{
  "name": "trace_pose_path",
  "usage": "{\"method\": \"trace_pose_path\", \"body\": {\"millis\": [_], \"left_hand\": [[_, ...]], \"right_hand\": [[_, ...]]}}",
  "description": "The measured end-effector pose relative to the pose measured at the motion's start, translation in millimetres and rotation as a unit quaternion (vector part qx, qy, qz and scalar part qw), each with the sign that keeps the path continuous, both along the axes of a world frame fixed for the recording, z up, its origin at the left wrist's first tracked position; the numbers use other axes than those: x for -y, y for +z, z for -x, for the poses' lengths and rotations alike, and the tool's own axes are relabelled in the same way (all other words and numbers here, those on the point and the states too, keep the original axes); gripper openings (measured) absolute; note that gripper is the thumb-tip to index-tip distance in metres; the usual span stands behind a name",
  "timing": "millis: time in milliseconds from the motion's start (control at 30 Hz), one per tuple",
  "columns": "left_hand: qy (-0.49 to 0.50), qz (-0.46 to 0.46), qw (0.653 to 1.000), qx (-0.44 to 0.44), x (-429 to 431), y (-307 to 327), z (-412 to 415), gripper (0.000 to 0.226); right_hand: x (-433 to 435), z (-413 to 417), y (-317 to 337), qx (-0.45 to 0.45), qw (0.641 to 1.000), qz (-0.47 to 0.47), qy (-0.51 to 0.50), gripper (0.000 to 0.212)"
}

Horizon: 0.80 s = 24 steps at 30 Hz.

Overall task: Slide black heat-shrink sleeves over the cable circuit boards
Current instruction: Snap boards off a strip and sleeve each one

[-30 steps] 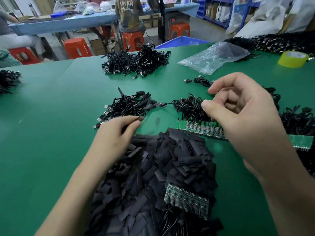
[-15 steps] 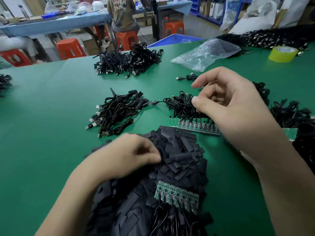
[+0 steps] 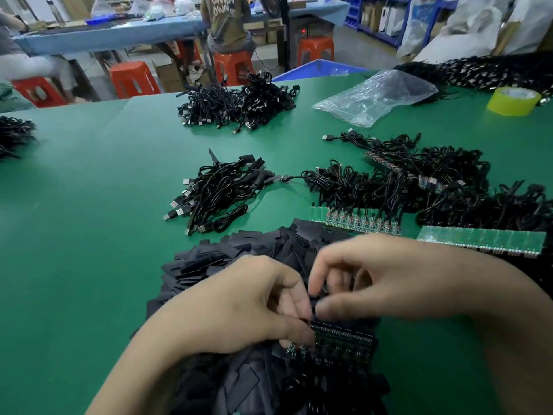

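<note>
Head cam: right hand point(image 3: 389, 280) pinches a sleeve point(image 3: 315, 298) just past the left end of the board strip point(image 3: 344, 339), which runs left-right on the sleeve pile point(image 3: 239, 253); left hand point(image 3: 239, 304) grips that end, I think.

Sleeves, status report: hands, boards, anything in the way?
Left hand and right hand pinch one sleeve just above the board strip. Sleeve not visibly on yet. Sleeve pile crowds beneath.
</note>
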<state>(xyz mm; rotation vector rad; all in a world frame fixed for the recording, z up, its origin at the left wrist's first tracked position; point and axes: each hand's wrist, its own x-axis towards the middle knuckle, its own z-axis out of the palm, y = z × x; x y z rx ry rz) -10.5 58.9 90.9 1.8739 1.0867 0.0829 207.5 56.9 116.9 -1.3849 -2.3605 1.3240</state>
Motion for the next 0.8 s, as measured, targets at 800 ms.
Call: {"method": "trace_pose_path", "body": {"millis": [800], "left_hand": [[0.018, 0.171, 0.952, 0.254, 11.8, 30.7, 11.5, 0.016]], "right_hand": [[6.0, 2.4, 11.3, -0.109, 0.986, 0.034, 0.124, 0.037]]}}
